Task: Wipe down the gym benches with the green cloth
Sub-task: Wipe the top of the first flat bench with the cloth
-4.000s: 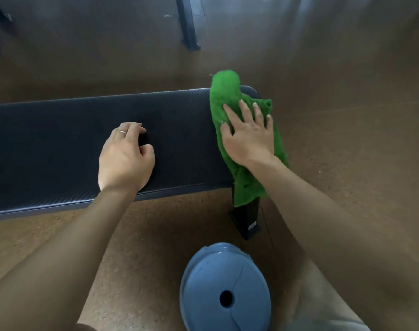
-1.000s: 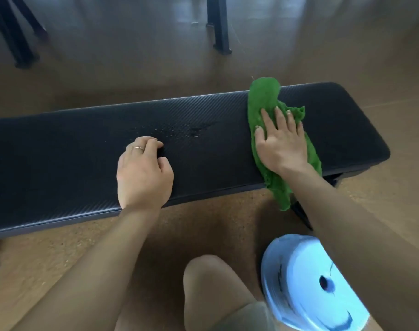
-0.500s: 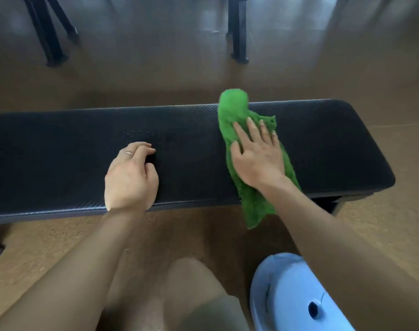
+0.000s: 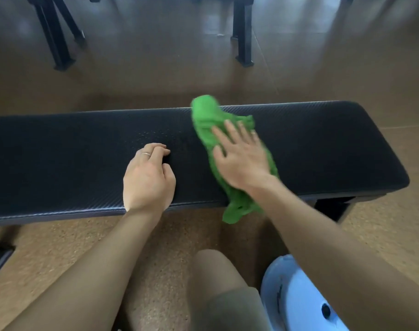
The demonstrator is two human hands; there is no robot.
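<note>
right hand (image 4: 242, 161) flat on crumpled green cloth (image 4: 205, 113) — left hand (image 4: 148, 179) curled, empty, on textured bench (image 4: 60, 163).

The right hand (image 4: 242, 158) presses flat on the green cloth (image 4: 211, 120), which lies across the black bench (image 4: 323, 144). The left hand (image 4: 147, 180), fingers curled, rests on the bench beside it.

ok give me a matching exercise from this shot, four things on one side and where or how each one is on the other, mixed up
1 green cloth
2 left hand
3 right hand
4 blue disc

a fingers curled, resting on the bare bench
b low right of the view, beside the knee
c draped across the bench, one end hanging over the near edge
d flat on the cloth, fingers spread

Pairs: 1-c, 2-a, 3-d, 4-b
</note>
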